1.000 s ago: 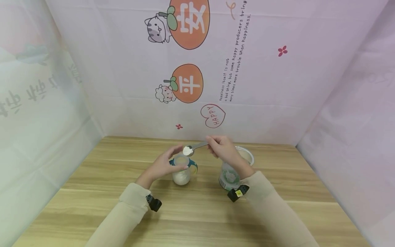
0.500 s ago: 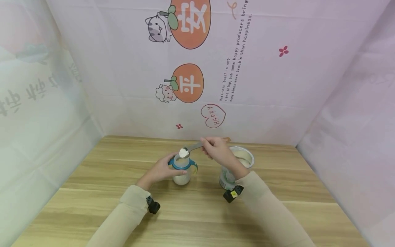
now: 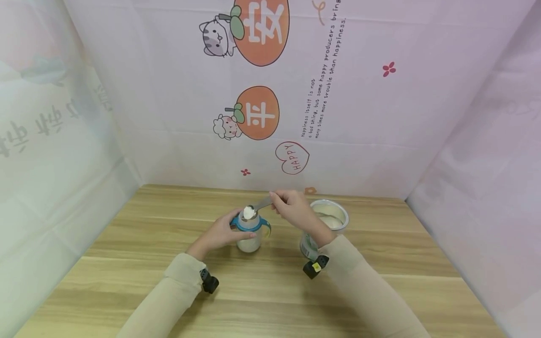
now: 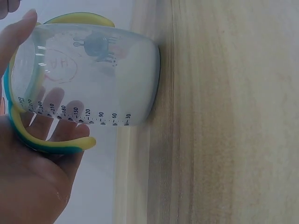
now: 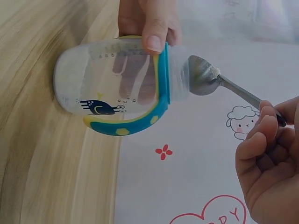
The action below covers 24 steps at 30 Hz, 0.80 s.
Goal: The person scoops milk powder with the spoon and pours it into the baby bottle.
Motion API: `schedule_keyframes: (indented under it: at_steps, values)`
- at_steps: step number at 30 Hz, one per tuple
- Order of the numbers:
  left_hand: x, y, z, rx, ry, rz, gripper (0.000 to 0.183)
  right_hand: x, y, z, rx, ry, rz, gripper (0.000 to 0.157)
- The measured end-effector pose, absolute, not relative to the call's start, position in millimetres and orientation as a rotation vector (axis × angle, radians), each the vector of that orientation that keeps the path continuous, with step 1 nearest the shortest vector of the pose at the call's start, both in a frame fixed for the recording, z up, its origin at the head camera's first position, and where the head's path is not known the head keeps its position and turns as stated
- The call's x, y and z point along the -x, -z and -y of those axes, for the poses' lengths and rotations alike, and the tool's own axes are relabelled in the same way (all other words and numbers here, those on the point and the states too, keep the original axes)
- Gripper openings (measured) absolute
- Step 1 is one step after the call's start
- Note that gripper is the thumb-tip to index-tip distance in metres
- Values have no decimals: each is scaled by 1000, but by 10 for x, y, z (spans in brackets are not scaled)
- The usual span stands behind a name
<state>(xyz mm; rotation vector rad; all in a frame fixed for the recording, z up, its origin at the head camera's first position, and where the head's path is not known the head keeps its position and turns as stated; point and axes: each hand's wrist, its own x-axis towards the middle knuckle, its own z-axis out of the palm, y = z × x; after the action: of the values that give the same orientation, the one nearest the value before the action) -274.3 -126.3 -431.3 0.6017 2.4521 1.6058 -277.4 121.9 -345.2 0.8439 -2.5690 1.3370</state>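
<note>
A clear baby bottle (image 3: 248, 245) with a teal and yellow two-handled ring stands uncapped on the table, white powder (image 4: 135, 79) in its lower part. My left hand (image 3: 217, 234) grips it around the upper body, thumb over the ring and fingers behind, as the right wrist view shows. In my right hand (image 3: 296, 212), a metal spoon (image 5: 243, 93) is pinched by the handle. The spoon's bowl, heaped with white powder (image 3: 249, 212), is right at the bottle's mouth. Behind the right wrist stands an open can (image 3: 310, 248) of pale powder, partly hidden by the forearm.
The wooden table (image 3: 262, 295) extends toward me and to both sides. A printed cloth (image 3: 359, 141) hangs as a wall at its back edge, with more cloth on the left and right. Each wrist wears a small black camera.
My right hand has moved left and brought the heaped spoon from beside the bottle to over its mouth. My left hand has settled lower around the bottle's ring.
</note>
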Motion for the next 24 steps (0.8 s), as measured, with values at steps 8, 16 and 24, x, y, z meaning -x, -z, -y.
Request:
schedule_keyframes:
  at_steps: [8,16,24]
  values:
    - [2727,4299,1270,-597,-1595,-2469,79,2775,3509,-1174,-870,-1213,2549,35]
    - [2729,4290,1268,-600,-1581,-2484,78,2770,3581,-1134,-978,-1024,2443,31]
    - [2726,4310,1275,-610,-1583,-2480,77,2724,3670,-1132,-1081,-838,2339,27]
